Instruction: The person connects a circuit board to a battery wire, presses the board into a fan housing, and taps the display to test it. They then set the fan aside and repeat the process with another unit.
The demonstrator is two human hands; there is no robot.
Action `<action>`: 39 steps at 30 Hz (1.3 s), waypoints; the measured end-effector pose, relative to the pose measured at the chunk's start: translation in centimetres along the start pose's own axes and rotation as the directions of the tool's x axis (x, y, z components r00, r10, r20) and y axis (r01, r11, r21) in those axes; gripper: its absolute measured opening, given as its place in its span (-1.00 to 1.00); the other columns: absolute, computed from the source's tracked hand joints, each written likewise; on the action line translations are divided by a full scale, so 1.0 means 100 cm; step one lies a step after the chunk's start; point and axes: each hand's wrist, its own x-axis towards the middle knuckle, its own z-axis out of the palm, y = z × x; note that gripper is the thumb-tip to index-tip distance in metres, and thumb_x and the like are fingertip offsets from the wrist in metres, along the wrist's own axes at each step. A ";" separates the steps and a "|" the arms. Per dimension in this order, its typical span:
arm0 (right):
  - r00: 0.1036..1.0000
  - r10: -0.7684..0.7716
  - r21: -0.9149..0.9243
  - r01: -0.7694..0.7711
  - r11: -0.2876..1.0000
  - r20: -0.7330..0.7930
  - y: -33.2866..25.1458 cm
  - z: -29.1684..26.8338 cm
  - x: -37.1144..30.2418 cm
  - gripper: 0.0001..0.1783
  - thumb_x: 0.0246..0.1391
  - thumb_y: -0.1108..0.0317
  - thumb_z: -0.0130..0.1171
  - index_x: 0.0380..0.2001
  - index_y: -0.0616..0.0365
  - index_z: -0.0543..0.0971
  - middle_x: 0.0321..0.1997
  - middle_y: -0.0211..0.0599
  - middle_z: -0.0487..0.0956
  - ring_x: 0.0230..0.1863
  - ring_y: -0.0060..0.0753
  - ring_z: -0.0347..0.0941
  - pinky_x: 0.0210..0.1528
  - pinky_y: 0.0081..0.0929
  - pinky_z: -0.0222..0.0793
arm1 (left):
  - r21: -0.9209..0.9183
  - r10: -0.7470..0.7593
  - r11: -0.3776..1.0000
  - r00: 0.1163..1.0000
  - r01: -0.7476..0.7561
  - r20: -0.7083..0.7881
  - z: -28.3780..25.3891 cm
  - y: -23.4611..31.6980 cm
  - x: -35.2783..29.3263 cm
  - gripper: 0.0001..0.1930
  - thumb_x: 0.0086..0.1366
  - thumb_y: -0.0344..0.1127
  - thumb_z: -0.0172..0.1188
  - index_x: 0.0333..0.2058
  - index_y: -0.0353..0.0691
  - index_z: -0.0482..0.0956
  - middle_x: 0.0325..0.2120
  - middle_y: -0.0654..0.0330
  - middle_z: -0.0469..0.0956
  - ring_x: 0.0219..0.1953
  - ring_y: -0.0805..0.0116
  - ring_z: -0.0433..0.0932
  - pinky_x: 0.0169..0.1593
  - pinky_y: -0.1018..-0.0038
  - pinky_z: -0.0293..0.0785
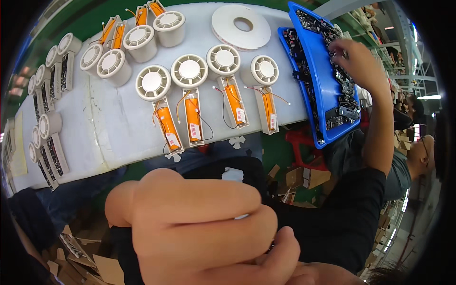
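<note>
My left hand (199, 223) is closed very near the camera, its fingers curled in. A small white bit shows between those fingers, but what they hold is mostly hidden. Out to the right, my right hand (354, 59) reaches over the blue tray (316, 71), fingers bent and a little apart above small dark circuit boards (343, 78). Nothing can be made out in them. On the table in front stand several white round-topped housings (189, 70), each with a narrow open case holding an orange battery (194, 116) with thin red and black wires.
A large white roll (223, 26) lies at the table's back. More round-topped housings (111, 64) stand at the left on the white table (118, 128). Below are a red stool (304, 147) and cardboard boxes (304, 178). Another person (408, 166) sits at right.
</note>
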 end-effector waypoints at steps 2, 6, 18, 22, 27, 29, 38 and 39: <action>0.975 0.191 -0.127 -0.177 0.976 0.113 0.029 0.019 -0.022 -0.70 0.06 0.37 0.36 -0.12 0.19 0.64 -0.14 -0.06 0.66 -0.12 -0.01 0.62 -0.03 -0.17 0.51 | -0.069 -0.045 0.997 0.998 0.043 -0.034 0.005 -0.001 0.003 -0.81 -0.06 -0.40 0.34 -0.38 -0.11 0.70 -0.40 0.16 0.67 -0.53 0.27 0.53 -0.53 0.48 0.36; 0.972 0.236 -0.116 -0.237 0.965 -0.025 0.045 0.047 -0.045 -0.72 0.02 0.33 0.40 -0.19 0.18 0.64 -0.19 -0.09 0.66 -0.13 0.00 0.61 -0.05 -0.18 0.50 | -0.186 -0.134 0.976 0.986 0.115 -0.096 0.010 -0.005 0.006 -0.83 -0.05 -0.40 0.33 -0.39 -0.12 0.71 -0.41 0.16 0.68 -0.55 0.28 0.52 -0.55 0.49 0.34; 0.600 0.356 0.319 -0.172 0.932 -0.716 0.024 0.057 -0.086 -0.91 0.20 0.45 0.30 -0.28 0.24 0.62 -0.40 -0.38 0.60 -0.37 -0.49 0.53 -0.33 -0.52 0.44 | -0.095 -0.382 0.918 0.923 0.384 0.039 -0.007 -0.027 -0.050 -0.73 -0.09 -0.62 0.25 -0.34 -0.29 0.72 -0.39 0.12 0.67 -0.51 0.25 0.59 -0.45 0.45 0.45; 0.557 0.669 0.868 0.257 0.425 -0.492 -0.023 0.056 -0.094 -0.83 0.30 0.42 0.24 -0.15 0.29 0.56 -0.45 -0.45 0.53 -0.46 -0.66 0.37 -0.41 -0.63 0.34 | -0.129 -0.596 0.793 0.802 0.596 0.041 0.003 -0.010 -0.059 -0.70 0.12 -0.66 0.20 -0.14 -0.38 0.70 -0.25 0.01 0.69 -0.38 0.21 0.67 -0.29 0.40 0.59; 0.859 0.292 0.832 0.493 -0.254 -0.419 -0.163 0.071 -0.132 -0.76 0.27 0.44 0.29 -0.33 0.18 0.38 -0.33 -0.06 0.62 -0.43 -0.42 0.55 -0.37 -0.55 0.49 | -0.405 -0.760 0.575 0.647 0.711 0.058 0.037 0.007 -0.069 -0.53 0.45 -0.36 0.13 0.25 -0.48 0.38 -0.03 -0.16 0.66 -0.04 0.08 0.69 0.10 0.29 0.59; 0.956 0.131 0.875 0.292 -0.386 -0.261 -0.200 0.099 -0.132 -0.76 0.20 0.46 0.36 -0.27 0.19 0.43 -0.27 -0.05 0.63 -0.35 -0.35 0.58 -0.27 -0.48 0.53 | -0.557 -0.808 0.480 0.588 0.678 0.021 0.036 0.011 -0.077 -0.50 0.55 -0.17 0.07 0.26 -0.48 0.32 -0.01 -0.22 0.65 0.03 -0.01 0.67 0.18 0.23 0.55; 0.738 -0.297 0.538 0.655 0.530 -0.606 -0.242 0.078 -0.051 -0.59 -0.14 0.49 0.51 -0.13 0.13 0.69 -0.08 -0.24 0.60 -0.24 -0.12 0.49 -0.19 -0.25 0.40 | -0.721 -0.899 0.431 0.325 0.543 -0.293 -0.045 0.032 -0.129 -0.61 0.62 -0.15 -0.11 0.09 -0.40 0.45 -0.45 0.07 0.57 -0.44 0.33 0.55 -0.27 0.44 0.53; 0.736 -0.296 0.485 0.641 0.596 -0.609 -0.251 0.073 -0.039 -0.60 -0.14 0.51 0.49 -0.14 0.09 0.69 -0.07 -0.29 0.61 -0.25 -0.13 0.49 -0.19 -0.26 0.39 | -0.667 -0.930 0.366 0.278 0.649 -0.239 -0.051 0.030 -0.132 -0.64 0.62 -0.21 -0.11 0.10 -0.41 0.47 -0.47 0.12 0.55 -0.47 0.40 0.51 -0.30 0.51 0.49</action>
